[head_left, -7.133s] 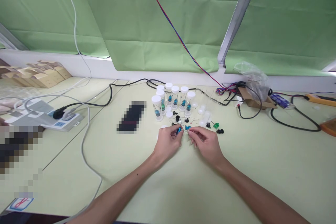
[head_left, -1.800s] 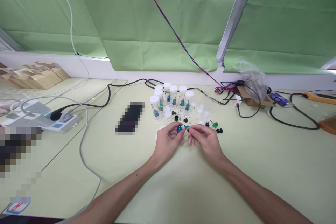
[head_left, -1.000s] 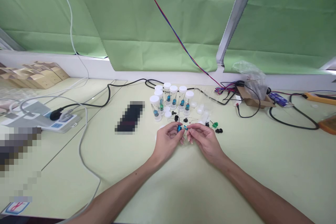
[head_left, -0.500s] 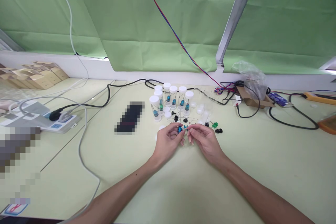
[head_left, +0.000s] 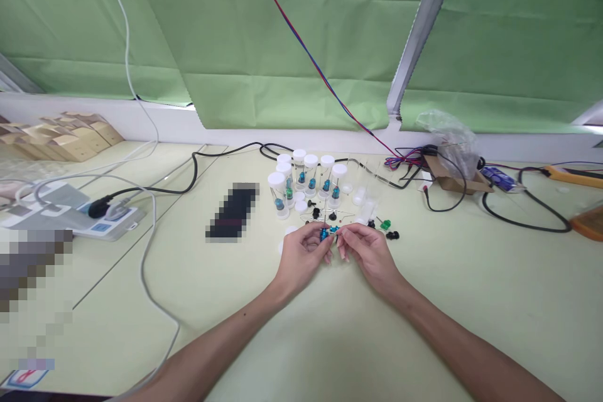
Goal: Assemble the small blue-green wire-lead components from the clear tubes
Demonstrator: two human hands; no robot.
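Observation:
My left hand (head_left: 304,251) is closed on a small blue part (head_left: 323,234) from which a thin metal rod stands up. Close beside it, my right hand (head_left: 365,248) pinches with thumb and forefinger at a second, smaller blue piece (head_left: 334,228); what lies inside that pinch is too small to make out. Just beyond my fingers lie small black parts (head_left: 316,213) and a green part (head_left: 385,224). Clear tubes with white caps (head_left: 277,180) stand behind them, holding similar blue and green rodded pieces.
A dark phone-like slab (head_left: 233,212) lies left of the tubes. Further left sits a white power strip (head_left: 113,223) with cables. At the right are a small cardboard box (head_left: 452,181) with plastic wrap, a blue packet (head_left: 502,179) and a looping black cable (head_left: 527,223).
The blue parts have shifted very slightly to the right between my fingers. Both hands keep almost the same place and grip.

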